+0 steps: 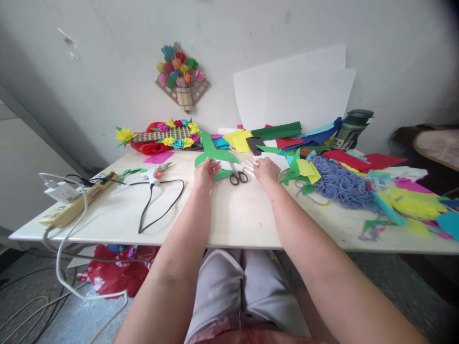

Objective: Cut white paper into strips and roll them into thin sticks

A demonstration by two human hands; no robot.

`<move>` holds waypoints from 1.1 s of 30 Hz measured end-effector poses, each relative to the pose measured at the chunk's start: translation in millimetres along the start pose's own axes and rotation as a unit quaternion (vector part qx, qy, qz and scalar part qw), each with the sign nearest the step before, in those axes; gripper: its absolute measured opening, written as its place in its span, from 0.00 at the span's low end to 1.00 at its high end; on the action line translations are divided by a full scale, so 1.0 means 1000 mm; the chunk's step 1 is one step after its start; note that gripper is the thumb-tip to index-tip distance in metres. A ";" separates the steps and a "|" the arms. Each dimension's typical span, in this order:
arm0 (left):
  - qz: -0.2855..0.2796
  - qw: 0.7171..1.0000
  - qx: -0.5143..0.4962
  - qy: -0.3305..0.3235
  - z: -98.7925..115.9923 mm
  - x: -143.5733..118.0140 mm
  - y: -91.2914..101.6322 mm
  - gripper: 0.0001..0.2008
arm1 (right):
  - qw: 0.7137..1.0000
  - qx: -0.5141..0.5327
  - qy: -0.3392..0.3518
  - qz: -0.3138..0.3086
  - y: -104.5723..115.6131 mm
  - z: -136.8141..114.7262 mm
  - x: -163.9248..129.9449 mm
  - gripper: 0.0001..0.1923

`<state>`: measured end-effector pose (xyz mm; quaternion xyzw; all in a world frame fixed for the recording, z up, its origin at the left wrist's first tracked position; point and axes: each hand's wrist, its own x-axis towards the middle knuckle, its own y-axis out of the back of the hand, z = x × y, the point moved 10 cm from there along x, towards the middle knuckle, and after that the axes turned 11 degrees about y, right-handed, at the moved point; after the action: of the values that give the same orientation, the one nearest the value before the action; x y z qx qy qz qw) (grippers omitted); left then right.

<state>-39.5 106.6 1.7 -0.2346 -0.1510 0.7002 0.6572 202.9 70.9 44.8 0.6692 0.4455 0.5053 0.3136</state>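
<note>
Left hand: fingers half-curled at left edge of green cutout, which is laid on worktop; hold can't be told. Cutout judged light, bendy, best gripped by rim. Right hand: fingers bent near pale sticks, hold unclear.

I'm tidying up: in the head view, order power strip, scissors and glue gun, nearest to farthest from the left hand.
1. Scissors, right of the left hand.
2. Glue gun, left of it.
3. Power strip, farther left.
</note>
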 end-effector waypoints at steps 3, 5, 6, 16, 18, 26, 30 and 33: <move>0.032 0.999 -0.015 0.003 0.001 0.001 0.007 0.12 | 0.998 0.000 0.054 -0.024 -0.004 -0.020 -0.001 0.17; 0.053 0.998 -0.025 0.002 0.002 0.001 0.013 0.12 | 0.995 -0.001 0.094 -0.040 -0.008 -0.035 -0.003 0.18; 0.059 0.998 -0.029 0.000 0.002 0.001 0.014 0.12 | 0.992 -0.004 0.115 -0.046 -0.009 -0.042 -0.005 0.19; 0.059 0.997 -0.054 -0.004 0.002 0.000 0.011 0.11 | 0.968 -0.075 0.211 -0.111 -0.018 -0.082 -0.022 0.20; 0.055 0.997 -0.046 0.000 0.002 -0.001 0.008 0.11 | 0.971 -0.074 0.192 -0.123 -0.020 -0.080 -0.021 0.21; 0.040 0.999 -0.003 -0.003 0.000 -0.001 0.003 0.11 | 0.980 -0.073 0.139 -0.118 -0.022 -0.077 -0.019 0.19; 0.044 0.999 0.005 0.000 -0.003 0.001 0.005 0.11 | 0.976 -0.082 0.162 -0.117 -0.022 -0.082 -0.020 0.16; 0.052 0.999 0.002 0.006 -0.004 0.002 0.007 0.10 | 0.977 -0.084 0.159 -0.115 -0.020 -0.079 -0.019 0.15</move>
<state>-42.9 107.8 -5.8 -0.2452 -0.1332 0.7322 0.6213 119.9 58.7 43.1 0.4961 0.5196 0.6015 0.3494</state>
